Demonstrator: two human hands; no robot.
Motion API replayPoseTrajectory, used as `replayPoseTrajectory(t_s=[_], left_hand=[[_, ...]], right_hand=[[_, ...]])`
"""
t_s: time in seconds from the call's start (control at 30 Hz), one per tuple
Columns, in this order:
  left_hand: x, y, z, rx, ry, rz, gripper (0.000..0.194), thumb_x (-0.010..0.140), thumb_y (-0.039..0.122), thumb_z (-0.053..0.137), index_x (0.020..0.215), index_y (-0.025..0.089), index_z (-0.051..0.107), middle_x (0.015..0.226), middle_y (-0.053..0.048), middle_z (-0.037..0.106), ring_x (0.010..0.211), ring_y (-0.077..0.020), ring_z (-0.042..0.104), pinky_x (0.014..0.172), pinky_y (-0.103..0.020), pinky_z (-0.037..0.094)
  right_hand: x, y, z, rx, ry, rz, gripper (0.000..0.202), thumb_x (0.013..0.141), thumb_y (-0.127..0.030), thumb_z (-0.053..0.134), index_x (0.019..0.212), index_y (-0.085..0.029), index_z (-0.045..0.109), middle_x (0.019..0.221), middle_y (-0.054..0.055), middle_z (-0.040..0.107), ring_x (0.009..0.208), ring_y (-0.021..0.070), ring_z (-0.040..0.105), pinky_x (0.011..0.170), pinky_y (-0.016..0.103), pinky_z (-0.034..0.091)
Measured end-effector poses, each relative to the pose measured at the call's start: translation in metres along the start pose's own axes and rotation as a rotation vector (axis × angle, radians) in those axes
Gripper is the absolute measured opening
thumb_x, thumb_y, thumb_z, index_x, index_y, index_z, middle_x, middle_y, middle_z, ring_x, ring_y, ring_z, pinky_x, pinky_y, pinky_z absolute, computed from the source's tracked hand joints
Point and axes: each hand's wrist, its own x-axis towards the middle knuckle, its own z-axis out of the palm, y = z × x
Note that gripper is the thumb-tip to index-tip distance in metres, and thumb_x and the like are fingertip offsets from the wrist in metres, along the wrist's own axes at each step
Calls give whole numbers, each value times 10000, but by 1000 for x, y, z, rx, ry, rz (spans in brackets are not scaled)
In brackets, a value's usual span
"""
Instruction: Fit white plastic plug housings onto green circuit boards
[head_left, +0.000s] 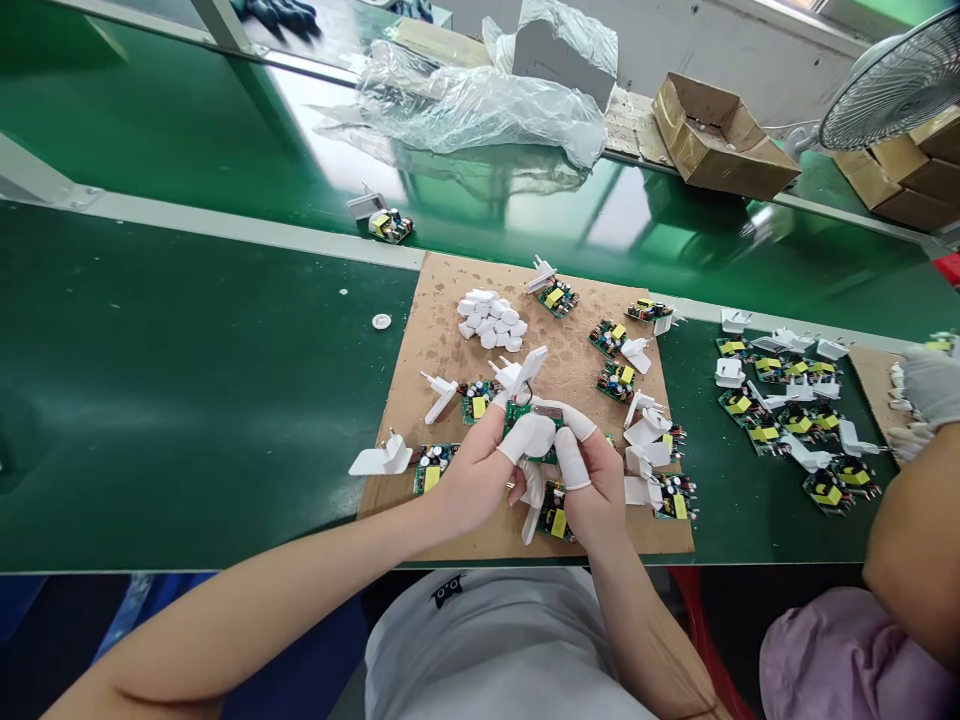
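Observation:
Between both hands I hold a small green circuit board (513, 414), with a white plug housing (531, 370) hanging from its wires above my fingers. White finger cots cover several of my fingertips. My left hand (480, 455) grips the board's left side, thumb across its face. From the right, my right hand (592, 470) pinches the board's edge with thumb and finger. Below them, another board (553, 515) with a yellow part lies on the cardboard sheet (420, 340). A pile of small white caps (491, 318) sits just beyond my hands.
More boards with plugs (670, 497) lie along the sheet's right side, and others (799, 420) cluster further right. A co-worker's gloved hand (930, 385) is at the far right. Behind are plastic wrap (480, 110), an open carton (720, 140) and a fan (892, 85).

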Motion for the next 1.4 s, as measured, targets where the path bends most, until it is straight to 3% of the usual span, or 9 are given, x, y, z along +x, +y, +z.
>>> replayPoseTrajectory(t_s=[0.1,0.27,0.37,0.57,0.7,0.8,0.93,1.23,1.4], left_hand=[[1,1,0,-30,-11,-11,522,834,561,656,1179,201,500,696,62,551,431,-72,507,370,-187,382],[-1,3,-3,-2,-198,-11,559,847,533,678,1247,205,464,659,57,580,431,-86,533,409,-203,387],[-2,4,-5,66,-306,-60,561,874,502,665,1279,200,421,634,50,605,407,-92,516,411,-214,379],[-2,3,-8,43,-373,-74,634,873,553,644,1325,200,374,673,30,625,482,-111,565,462,-225,406],[0,-1,-7,-61,-352,-85,668,856,616,621,1343,218,393,669,35,619,475,-89,521,472,-218,361],[-1,-3,-5,-58,-273,-122,710,867,654,568,1388,211,376,580,68,541,445,-90,462,448,-210,335],[-4,1,-3,-35,-273,-111,701,887,621,556,1423,215,355,556,87,493,429,-86,412,431,-201,328],[-6,6,-5,-6,-379,10,670,851,696,568,1267,190,428,656,65,492,474,-71,408,466,-224,385],[-5,-1,-7,166,-472,50,568,965,572,481,1350,182,330,612,92,454,479,-70,391,524,-235,416]], right_hand=[[0,-3,3,-10,22,-10,324,972,-474,571,1185,-270,706,1127,52,763,1017,216,711,897,355,582],[1,-13,2,-72,93,-27,333,957,-494,580,1134,-255,728,1046,68,778,941,231,723,842,369,604],[1,-14,-1,-89,105,-4,376,948,-531,573,1135,-248,734,952,62,778,740,200,700,659,331,605],[0,-18,-6,-13,77,72,373,932,-549,594,1099,-253,748,726,17,719,400,93,499,337,218,405],[-2,-19,-8,118,-23,122,373,929,-531,610,1181,-275,709,757,8,723,423,92,562,417,225,519],[-4,-15,-7,99,-35,92,392,893,-455,690,1241,-274,678,975,54,753,711,172,717,700,324,642],[-8,-10,-6,125,-88,40,403,904,-390,687,1292,-287,649,1212,94,700,1040,255,709,896,427,617],[-8,-9,-15,170,-100,15,370,889,-394,709,1242,-285,684,1097,73,745,888,225,729,764,376,632],[-2,-17,-6,129,12,8,172,841,-368,764,960,-244,783,811,25,767,683,184,719,617,293,611]])
